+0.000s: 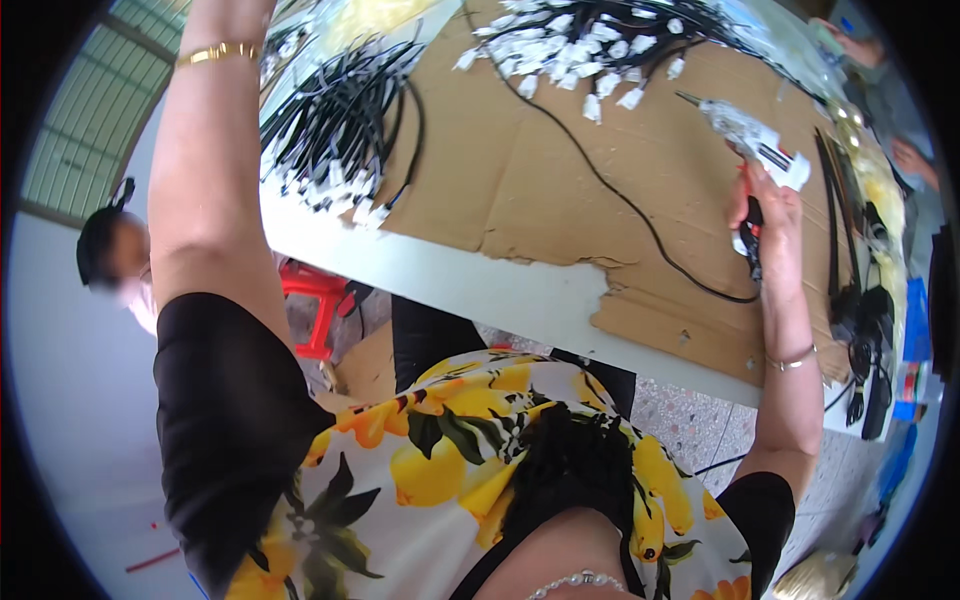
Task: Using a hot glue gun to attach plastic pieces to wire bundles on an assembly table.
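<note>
My right hand (770, 215) is closed around the handle of a white hot glue gun (775, 155) with a red trigger. The gun's nozzle points to the far left, over the cardboard, and its black cord (620, 195) curves across the sheet. Only my left forearm (215, 150) shows, stretched far forward past the top edge; the hand itself is out of sight. Beside that forearm lies a bundle of black cables (335, 115) with white connector ends. Another heap of black cables with white connectors (585, 50) lies at the far middle.
A torn cardboard sheet (500, 190) covers much of the white table (440, 275). Black strips and cords (865, 340) lie along its right edge. A red stool (318, 305) stands under the table at left. One person (115, 250) is at far left; another person's hands (855, 45) are at far right.
</note>
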The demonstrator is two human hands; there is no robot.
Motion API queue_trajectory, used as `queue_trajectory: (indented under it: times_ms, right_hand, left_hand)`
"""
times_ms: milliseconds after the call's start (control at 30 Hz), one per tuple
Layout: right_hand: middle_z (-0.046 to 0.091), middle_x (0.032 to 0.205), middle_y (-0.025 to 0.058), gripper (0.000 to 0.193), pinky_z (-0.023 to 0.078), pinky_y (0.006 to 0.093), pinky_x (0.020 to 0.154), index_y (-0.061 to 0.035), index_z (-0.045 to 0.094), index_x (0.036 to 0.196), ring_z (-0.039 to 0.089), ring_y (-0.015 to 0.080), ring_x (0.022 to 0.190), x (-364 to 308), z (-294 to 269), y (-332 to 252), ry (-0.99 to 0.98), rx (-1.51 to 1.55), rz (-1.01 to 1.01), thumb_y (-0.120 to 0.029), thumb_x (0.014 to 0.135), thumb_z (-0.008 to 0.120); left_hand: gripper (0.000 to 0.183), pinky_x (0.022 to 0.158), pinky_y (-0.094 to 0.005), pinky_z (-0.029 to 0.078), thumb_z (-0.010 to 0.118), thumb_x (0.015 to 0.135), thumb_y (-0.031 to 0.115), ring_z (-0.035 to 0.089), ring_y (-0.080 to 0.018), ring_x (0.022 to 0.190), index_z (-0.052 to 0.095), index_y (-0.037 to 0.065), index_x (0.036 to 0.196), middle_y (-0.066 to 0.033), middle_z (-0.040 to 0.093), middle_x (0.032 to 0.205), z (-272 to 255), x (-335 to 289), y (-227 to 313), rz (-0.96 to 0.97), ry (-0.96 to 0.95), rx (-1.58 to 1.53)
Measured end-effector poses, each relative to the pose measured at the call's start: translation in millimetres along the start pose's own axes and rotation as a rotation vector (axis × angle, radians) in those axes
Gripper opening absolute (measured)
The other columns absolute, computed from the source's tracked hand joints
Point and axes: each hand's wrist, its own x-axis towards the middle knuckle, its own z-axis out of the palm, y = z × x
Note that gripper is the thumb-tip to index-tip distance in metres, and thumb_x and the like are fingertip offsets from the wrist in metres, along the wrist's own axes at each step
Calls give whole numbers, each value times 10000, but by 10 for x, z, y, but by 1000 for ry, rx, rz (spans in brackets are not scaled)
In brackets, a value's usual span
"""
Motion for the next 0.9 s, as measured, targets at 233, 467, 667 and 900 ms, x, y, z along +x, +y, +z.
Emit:
queue_trajectory:
  times_ms: [233, 467, 667, 900]
  right_hand:
    - [419, 523, -25, 379, 287, 200, 455, 12, 538, 1072, 386, 50, 474, 0, 2, -10, -53, -41, 62, -304, 887, 440]
    - [418, 533, -14, 412, 290, 200, 473, 41, 504, 1111, 382, 57, 490, -5, 5, -14, -72, 6, 57, -299, 891, 428]
    - [424, 539, -14, 374, 297, 200, 460, 21, 516, 1094, 391, 55, 485, 11, 13, 21, -81, -23, 38, -286, 902, 425]
    - [420, 531, -14, 375, 295, 204, 456, 28, 516, 1099, 383, 59, 473, 18, 19, 3, -60, -22, 73, -280, 910, 415]
  left_hand:
    - [259, 647, -257, 507, 444, 912, 186, 600, -196, 691, 484, -54, 1001, -149, 612, 843, -1483, -1039, -233, -274, -21, 667]
    - [238, 574, -269, 518, 466, 903, 180, 609, -201, 634, 484, -57, 906, -184, 617, 819, -1825, -1914, -191, -550, 100, 533]
    - [282, 547, -240, 504, 465, 903, 195, 609, -180, 616, 502, -75, 975, -173, 620, 806, -1732, -1374, -179, -458, 172, 312]
    - [124, 502, -217, 512, 402, 892, 70, 557, -153, 583, 481, -26, 879, -89, 547, 694, -803, 183, -172, -82, 233, 198]
